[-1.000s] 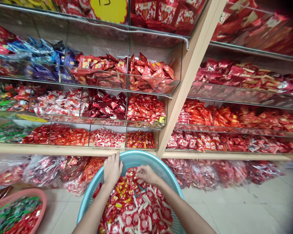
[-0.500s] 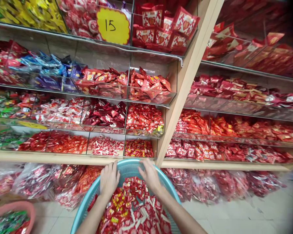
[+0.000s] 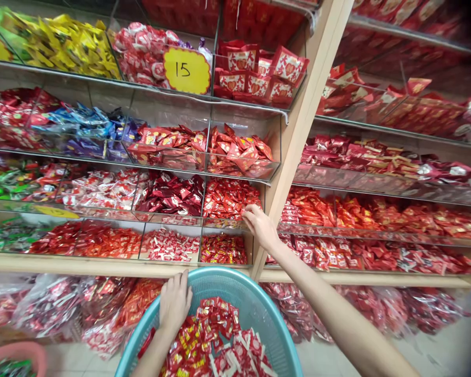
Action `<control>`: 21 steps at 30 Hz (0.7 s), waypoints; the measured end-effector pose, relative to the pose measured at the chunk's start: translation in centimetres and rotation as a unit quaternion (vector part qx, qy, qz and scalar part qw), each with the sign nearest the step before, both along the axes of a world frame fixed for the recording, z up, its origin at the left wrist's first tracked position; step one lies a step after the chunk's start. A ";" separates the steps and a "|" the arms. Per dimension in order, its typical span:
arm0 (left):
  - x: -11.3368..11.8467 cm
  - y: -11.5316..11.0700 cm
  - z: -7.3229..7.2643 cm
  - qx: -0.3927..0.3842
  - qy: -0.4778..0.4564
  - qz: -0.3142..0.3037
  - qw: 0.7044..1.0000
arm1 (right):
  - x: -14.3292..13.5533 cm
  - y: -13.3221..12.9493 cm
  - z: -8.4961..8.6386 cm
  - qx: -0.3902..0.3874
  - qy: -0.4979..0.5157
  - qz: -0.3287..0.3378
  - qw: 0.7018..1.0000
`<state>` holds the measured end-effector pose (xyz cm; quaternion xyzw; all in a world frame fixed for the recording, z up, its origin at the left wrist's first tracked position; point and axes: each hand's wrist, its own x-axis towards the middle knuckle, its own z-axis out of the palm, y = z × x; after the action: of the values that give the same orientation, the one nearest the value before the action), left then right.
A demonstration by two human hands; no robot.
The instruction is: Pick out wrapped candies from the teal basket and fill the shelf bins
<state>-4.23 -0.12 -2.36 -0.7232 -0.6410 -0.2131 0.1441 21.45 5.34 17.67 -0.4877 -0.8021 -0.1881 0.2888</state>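
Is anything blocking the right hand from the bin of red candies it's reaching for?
Nothing visible does. The right hand is at the front lip of the clear shelf bin holding the red candies, its fingertips at the open front. The left hand rests on the rim of the teal basket below.

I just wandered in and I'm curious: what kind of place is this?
Most likely a sweet shop selling loose wrapped candy. Clear shelf bins are heaped with red packets, a yellow price tag reads 15, and a teal basket holds more candy.
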 end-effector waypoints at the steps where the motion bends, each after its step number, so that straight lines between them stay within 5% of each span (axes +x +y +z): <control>1: 0.0 0.0 0.0 -0.002 -0.001 0.000 1.000 | -0.2 0.0 0.3 -0.007 -0.007 -0.001 1.000; 6: 0.1 -0.2 0.2 -0.010 -0.006 0.004 1.000 | -0.8 0.2 0.4 -0.065 -0.053 -0.006 0.996; 13: 0.0 -0.3 0.2 0.000 -0.013 0.002 1.000 | -0.5 1.0 0.1 -0.050 -0.027 0.009 0.998; 21: 0.0 -0.3 0.2 0.006 -0.018 -0.003 1.000 | -1.6 2.5 3.5 -0.030 0.049 -0.011 0.998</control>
<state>-4.24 -0.40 -2.20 -0.7206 -0.6398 -0.2302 0.1358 19.80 7.85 21.14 -0.5136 -0.7869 -0.1427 0.3109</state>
